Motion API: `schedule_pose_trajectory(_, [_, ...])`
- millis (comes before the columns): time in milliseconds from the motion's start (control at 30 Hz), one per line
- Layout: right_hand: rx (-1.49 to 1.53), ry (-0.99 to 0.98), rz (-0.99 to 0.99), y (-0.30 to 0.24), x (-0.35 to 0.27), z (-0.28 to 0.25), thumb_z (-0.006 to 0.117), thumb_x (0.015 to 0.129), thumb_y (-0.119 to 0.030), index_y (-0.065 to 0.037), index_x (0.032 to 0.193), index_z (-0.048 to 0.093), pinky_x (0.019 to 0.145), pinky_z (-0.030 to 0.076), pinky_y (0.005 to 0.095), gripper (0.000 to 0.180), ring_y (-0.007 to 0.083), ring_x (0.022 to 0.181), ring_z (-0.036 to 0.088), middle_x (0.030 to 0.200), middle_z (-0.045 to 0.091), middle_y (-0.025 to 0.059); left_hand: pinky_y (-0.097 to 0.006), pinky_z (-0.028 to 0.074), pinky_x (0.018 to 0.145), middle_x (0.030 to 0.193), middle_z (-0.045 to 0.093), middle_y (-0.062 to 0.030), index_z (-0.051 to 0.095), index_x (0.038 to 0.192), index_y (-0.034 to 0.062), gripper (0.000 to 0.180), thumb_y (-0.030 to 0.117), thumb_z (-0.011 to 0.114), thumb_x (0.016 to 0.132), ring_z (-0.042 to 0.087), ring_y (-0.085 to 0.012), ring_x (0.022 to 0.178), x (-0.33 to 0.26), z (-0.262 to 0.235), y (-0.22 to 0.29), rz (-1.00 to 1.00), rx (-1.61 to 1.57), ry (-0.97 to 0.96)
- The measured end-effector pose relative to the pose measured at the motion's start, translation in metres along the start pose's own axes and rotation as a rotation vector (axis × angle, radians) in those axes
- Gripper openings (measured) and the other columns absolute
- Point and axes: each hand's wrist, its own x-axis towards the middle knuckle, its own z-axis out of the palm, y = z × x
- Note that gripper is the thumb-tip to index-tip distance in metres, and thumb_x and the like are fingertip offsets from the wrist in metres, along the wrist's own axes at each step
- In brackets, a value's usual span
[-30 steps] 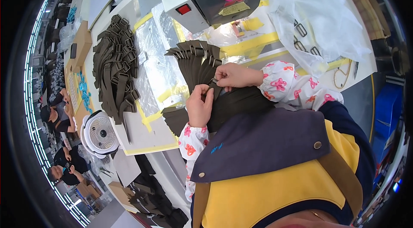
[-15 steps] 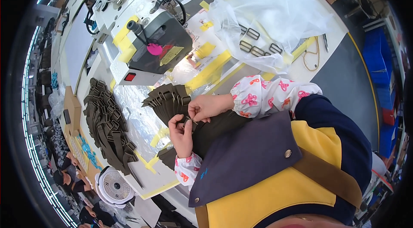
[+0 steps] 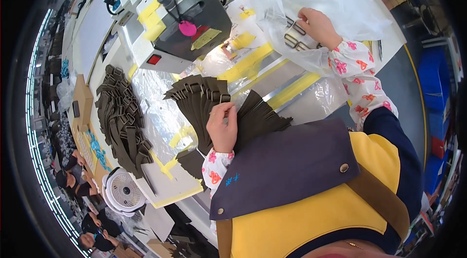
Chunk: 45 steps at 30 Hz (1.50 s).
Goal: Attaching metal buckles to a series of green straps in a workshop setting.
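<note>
On the plastic-covered table lies a fanned row of dark olive webbing straps (image 3: 197, 112), with metal buckles at their far ends. My left hand (image 3: 223, 129) is closed on the end of the rightmost strap, just below its slide buckle (image 3: 224, 98). Out to the right, my right hand (image 3: 318, 27) reaches over a translucent white plastic bag (image 3: 350, 10). Its bent fingers close at the end of a loose metal slide buckle (image 3: 294, 25); the fingertips show only in part. More slide buckles (image 3: 292, 41) lie beside that one. Another fan of olive strap pieces (image 3: 258, 114) spreads right of my left hand.
A sewing machine (image 3: 189, 24) stands at the table's far side. To the left are a heap of buckled straps (image 3: 124, 117), scissors (image 3: 150, 184), a white fan (image 3: 125, 190) and a cardboard box (image 3: 83, 102). Other people (image 3: 99, 233) sit at the lower left.
My right hand has left the strap end beside my left hand and moved far right to the loose buckles. My left hand stays at the straps. The view has shifted slightly.
</note>
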Motion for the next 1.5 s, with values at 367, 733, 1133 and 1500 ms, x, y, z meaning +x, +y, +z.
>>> schedule_pose_trajectory(367, [0.072,-0.258,0.088,0.011,0.006,0.002,0.061,0.07,-0.011,-0.001,0.077,0.051,0.061,0.044,0.0354,0.016,0.0295,0.068,0.056,0.072,0.058,0.0136,-0.034,0.046,0.062,0.075,0.061,-0.0158,0.062,0.088,0.0018,0.019,0.018,0.058,0.079,0.059,-0.03,0.068,0.013,0.007,-0.024,-0.15,-0.012,-0.472])
schedule_pose_trajectory(733, [1.114,-0.519,0.146,-0.13,-0.047,0.012,0.056,0.084,-0.008,0.0,0.095,0.055,0.047,0.041,0.0176,0.014,0.0041,0.053,0.05,0.071,0.056,0.0001,-0.029,0.044,0.061,0.072,0.059,-0.0146,0.059,0.09,0.0016,0.015,0.014,0.053,0.084,0.058,-0.024,0.063,0.02,-0.003,-0.012,-0.004,0.126,-0.154])
schedule_pose_trajectory(1133, [1.157,-0.909,0.12,-0.189,-0.078,0.068,0.047,0.086,-0.003,-0.001,0.095,0.053,0.041,0.037,0.0186,0.011,0.005,0.045,0.047,0.067,0.055,0.0011,-0.02,0.038,0.065,0.08,0.054,-0.0005,0.054,0.096,-0.0002,0.014,0.01,0.048,0.089,0.046,-0.0059,0.071,-0.01,-0.017,-0.02,-0.153,-0.438,0.047])
schedule_pose_trajectory(1500, [0.95,-0.81,-0.106,-0.194,-0.071,0.065,0.054,0.084,-0.007,0.0,0.09,0.053,0.042,0.039,0.0229,0.01,0.0079,0.046,0.05,0.063,0.055,0.0029,-0.027,0.043,0.07,0.085,0.055,-0.0091,0.06,0.087,0.0011,0.013,0.001,0.062,0.075,0.055,-0.0221,0.079,-0.004,-0.032,0.005,0.105,-0.052,0.088])
